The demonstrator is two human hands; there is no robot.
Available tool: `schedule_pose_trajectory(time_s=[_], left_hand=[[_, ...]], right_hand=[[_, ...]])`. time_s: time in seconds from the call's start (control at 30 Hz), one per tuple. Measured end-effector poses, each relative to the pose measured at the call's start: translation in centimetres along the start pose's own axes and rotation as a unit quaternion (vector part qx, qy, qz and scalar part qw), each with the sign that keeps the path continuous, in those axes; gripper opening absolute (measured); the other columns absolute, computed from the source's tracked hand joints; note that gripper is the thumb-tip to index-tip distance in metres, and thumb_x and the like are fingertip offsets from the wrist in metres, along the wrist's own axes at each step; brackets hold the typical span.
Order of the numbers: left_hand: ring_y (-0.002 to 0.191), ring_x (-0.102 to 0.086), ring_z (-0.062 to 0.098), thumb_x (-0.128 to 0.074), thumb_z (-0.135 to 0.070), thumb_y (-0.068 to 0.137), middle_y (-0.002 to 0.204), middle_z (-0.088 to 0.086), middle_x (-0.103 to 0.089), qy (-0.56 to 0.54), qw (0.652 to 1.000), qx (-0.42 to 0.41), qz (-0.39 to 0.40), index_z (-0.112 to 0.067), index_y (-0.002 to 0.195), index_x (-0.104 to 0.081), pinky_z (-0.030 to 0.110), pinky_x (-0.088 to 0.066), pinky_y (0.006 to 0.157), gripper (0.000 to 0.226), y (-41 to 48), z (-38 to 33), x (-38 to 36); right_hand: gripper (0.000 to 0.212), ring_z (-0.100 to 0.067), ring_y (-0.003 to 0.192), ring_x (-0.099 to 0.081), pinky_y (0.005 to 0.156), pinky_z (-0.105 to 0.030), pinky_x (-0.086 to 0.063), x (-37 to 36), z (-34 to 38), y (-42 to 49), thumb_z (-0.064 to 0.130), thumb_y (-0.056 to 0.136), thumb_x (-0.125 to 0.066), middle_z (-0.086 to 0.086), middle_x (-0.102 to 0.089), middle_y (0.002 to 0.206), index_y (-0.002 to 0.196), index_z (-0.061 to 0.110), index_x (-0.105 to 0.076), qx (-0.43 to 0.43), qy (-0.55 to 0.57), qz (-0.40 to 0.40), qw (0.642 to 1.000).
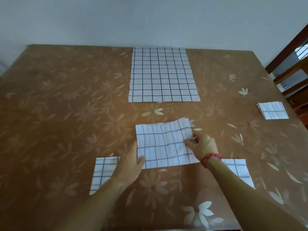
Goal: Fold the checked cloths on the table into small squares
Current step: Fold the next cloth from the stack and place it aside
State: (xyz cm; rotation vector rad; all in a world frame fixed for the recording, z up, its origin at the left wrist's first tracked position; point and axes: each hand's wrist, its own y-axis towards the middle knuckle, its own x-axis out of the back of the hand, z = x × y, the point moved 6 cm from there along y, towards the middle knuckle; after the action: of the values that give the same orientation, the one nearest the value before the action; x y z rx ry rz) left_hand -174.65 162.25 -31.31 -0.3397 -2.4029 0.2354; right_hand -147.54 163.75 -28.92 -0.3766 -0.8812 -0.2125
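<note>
I log two folded checked pieces nearest me on the table (50,114). The left square (104,172) lies partly under the left forearm, the right square (238,170) partly under the right forearm.

Just beyond and between them is the centre cloth (165,145) — half-folded and rumpled, with layers fanning at its far right corner. The left hand (131,160) grips its near left corner, thumb on top and fingers close together along the left edge. The right hand (202,144), with a red wristband (210,159) on the wrist, pinches the right edge with curled fingers.

Further out, near the table's right edge, is the edge square (272,110), folded small.

Farthest is the flat cloth (162,75) — spread open, reaching the table's far edge. A chair (291,67) stands beyond the right corner.
</note>
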Motion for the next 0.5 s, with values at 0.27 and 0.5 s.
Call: schedule_pose_trajectory(time_s=[0.27, 0.5], left_hand=[[0.120, -0.043, 0.008, -0.056, -0.025, 0.095, 0.133, -0.012, -0.034, 0.097, 0.992, -0.058, -0.060, -0.022, 0.146, -0.030, 0.027, -0.051, 0.090, 0.057, -0.4, -1.3, 0.6], [0.124, -0.053, 0.018, -0.040, -0.036, 0.092, 0.134, 0.003, -0.055, 0.302, 0.914, -0.273, 0.009, -0.016, 0.126, -0.061, 0.029, -0.045, 0.102, 0.044, -6.1, -4.4, -4.6]], right_hand=[[0.014, -0.020, 0.084, -0.061, 0.068, -0.029, -0.046, -0.7, -0.9, 0.8, 0.035, 0.085, -0.063, 0.008, -0.065, 0.085, 0.097, 0.028, -0.061, -0.049, -0.007, -0.026, 0.998], [0.052, -0.030, 0.112, -0.047, 0.095, -0.042, -0.043, -1.9, 0.1, -2.1, 0.036, 0.088, -0.058, -0.011, -0.050, 0.129, 0.135, 0.015, -0.046, 0.077, -0.100, -0.071, 0.989]])
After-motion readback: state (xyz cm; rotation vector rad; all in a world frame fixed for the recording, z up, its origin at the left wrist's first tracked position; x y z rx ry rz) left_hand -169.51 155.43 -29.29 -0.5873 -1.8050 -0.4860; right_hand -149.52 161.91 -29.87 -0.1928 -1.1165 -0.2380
